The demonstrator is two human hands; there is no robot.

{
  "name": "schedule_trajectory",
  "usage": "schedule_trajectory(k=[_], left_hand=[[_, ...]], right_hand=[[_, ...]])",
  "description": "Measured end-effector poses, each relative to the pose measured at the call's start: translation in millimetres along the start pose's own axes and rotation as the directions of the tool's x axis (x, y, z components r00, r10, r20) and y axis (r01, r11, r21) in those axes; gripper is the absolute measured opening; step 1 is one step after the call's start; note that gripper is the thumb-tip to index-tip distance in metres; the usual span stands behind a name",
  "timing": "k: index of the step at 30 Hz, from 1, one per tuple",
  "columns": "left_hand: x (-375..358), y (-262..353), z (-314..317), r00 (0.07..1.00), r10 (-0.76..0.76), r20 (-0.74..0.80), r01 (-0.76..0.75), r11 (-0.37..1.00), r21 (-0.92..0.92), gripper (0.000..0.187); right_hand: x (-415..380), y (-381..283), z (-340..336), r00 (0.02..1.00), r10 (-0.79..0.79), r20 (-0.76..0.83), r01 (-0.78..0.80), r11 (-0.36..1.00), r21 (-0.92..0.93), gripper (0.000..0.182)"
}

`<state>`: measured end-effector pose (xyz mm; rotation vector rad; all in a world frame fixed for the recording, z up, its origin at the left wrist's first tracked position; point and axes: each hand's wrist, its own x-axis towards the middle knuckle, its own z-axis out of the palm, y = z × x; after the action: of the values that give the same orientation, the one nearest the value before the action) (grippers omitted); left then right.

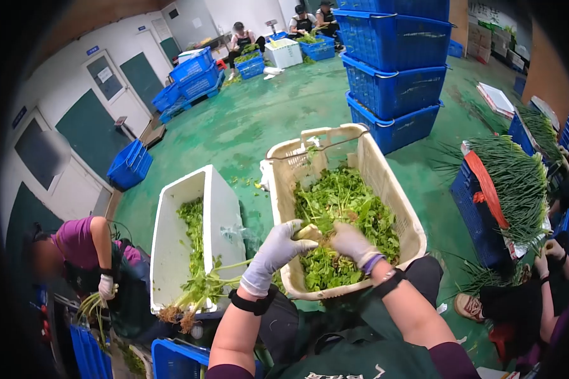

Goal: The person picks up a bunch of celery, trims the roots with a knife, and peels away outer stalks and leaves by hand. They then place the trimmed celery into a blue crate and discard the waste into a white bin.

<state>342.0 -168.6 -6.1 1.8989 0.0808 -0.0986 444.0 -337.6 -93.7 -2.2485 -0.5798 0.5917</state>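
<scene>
Both my hands wear pale gloves and are over a cream plastic basket (413, 235) of leafy green stalks (341, 202). My left hand (278, 249) is wrapped round the pale base of a bunch of stalks (306, 235) near the basket's front left. Beside it, my right hand (353, 245) has its fingers bent down at the leaves and brownish roots; what it holds, if anything, is hidden. To the left, a white foam box (222, 215) holds more greens, with rooted stalks (199, 292) lying over its near end.
A tall stack of blue crates (395, 82) stands behind the basket. On the right, a blue crate (477, 215) holds long green onions (512, 183), near a co-worker's hands. Another person (85, 252) holds stalks at the left. More people sit at the back.
</scene>
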Motion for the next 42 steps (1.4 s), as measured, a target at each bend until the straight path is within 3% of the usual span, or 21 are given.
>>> schedule_trajectory(k=[2,4,8,9,10,12,13,14,15,16,17,19,20,22,24,28,32,35,38,40,42], left_hand=[[-6,-13,-2,0.998,0.036,-0.057,-0.033,0.999,0.040,0.045],[-3,-7,-2,0.997,0.076,-0.005,-0.076,0.997,0.010,0.061],[-11,26,15,0.999,-0.011,0.039,0.014,0.998,-0.069,0.079],[-5,-10,24,0.958,0.197,-0.208,-0.132,0.947,0.293,0.083],[-20,9,36,0.788,0.476,-0.390,-0.122,0.742,0.659,0.075],[-53,17,48,0.747,0.546,-0.380,-0.301,0.787,0.539,0.063],[-68,13,56,0.893,0.371,-0.256,-0.288,0.906,0.309,0.055],[-81,7,65,0.974,0.213,-0.075,-0.208,0.976,0.068,0.048],[-93,-1,72,0.992,-0.092,0.085,0.114,0.945,-0.308,0.045],[-95,-29,79,0.988,-0.124,0.096,0.154,0.880,-0.449,0.040],[-94,-72,83,0.989,-0.138,0.052,0.130,0.643,-0.755,0.043],[-95,-140,71,0.997,-0.065,0.035,0.032,-0.052,-0.998,0.053],[-91,-121,66,0.959,-0.205,-0.196,-0.227,-0.142,-0.964,0.061],[-86,-109,49,0.934,-0.170,-0.315,-0.353,-0.281,-0.893,0.053],[-74,-85,38,0.896,-0.238,-0.374,-0.421,-0.194,-0.886,0.047],[-59,-32,23,0.829,-0.228,-0.510,-0.507,0.076,-0.859,0.040],[-45,7,2,0.904,-0.114,-0.413,-0.357,0.332,-0.873,0.055],[-47,26,-21,0.955,-0.032,-0.296,-0.233,0.538,-0.810,0.063],[-44,19,-25,0.982,0.027,-0.187,-0.171,0.555,-0.814,0.068],[-47,20,-18,0.989,0.030,-0.143,-0.136,0.554,-0.821,0.068],[-50,20,-8,0.996,0.024,-0.085,-0.084,0.564,-0.822,0.071]], right_hand=[[-32,-11,-17,0.987,-0.124,-0.106,0.162,0.817,0.553,0.049],[-65,-48,-42,0.966,-0.244,-0.079,0.211,0.580,0.787,0.045],[-52,-44,-10,0.804,-0.534,-0.259,0.581,0.619,0.528,0.031],[-54,-48,-15,0.900,-0.382,-0.211,0.425,0.664,0.615,0.028],[-54,-50,-17,0.965,-0.220,-0.144,0.258,0.680,0.687,0.025],[-50,-39,-15,0.966,-0.190,-0.176,0.257,0.625,0.737,0.021],[-53,-40,-15,0.969,-0.178,-0.173,0.247,0.631,0.736,0.022],[-58,-42,-17,0.972,-0.165,-0.169,0.236,0.636,0.735,0.022],[-62,-43,-18,0.978,-0.157,-0.140,0.208,0.627,0.751,0.024],[-65,-43,-17,0.981,-0.129,-0.146,0.195,0.649,0.736,0.025],[-71,-45,-18,0.981,-0.133,-0.141,0.194,0.636,0.747,0.026],[-81,-45,-19,0.974,-0.145,-0.172,0.225,0.638,0.736,0.027],[-87,-44,-19,0.975,-0.150,-0.163,0.222,0.641,0.735,0.027],[-103,-41,-19,0.940,-0.228,-0.255,0.342,0.635,0.693,0.026],[-116,-28,-14,0.826,-0.428,-0.368,0.562,0.687,0.461,0.026],[-141,-9,-12,0.779,-0.478,-0.406,0.627,0.611,0.483,0.036],[-142,13,-18,0.711,-0.553,-0.434,0.671,0.718,0.185,0.039],[-133,28,-27,0.946,-0.049,-0.320,0.240,0.768,0.593,0.041],[-113,31,-27,0.935,-0.178,-0.308,0.286,0.890,0.355,0.046],[-116,-7,-31,0.931,-0.228,-0.284,0.353,0.757,0.550,0.053],[-117,-28,-36,0.933,-0.328,0.149,0.112,0.658,0.745,0.057]])
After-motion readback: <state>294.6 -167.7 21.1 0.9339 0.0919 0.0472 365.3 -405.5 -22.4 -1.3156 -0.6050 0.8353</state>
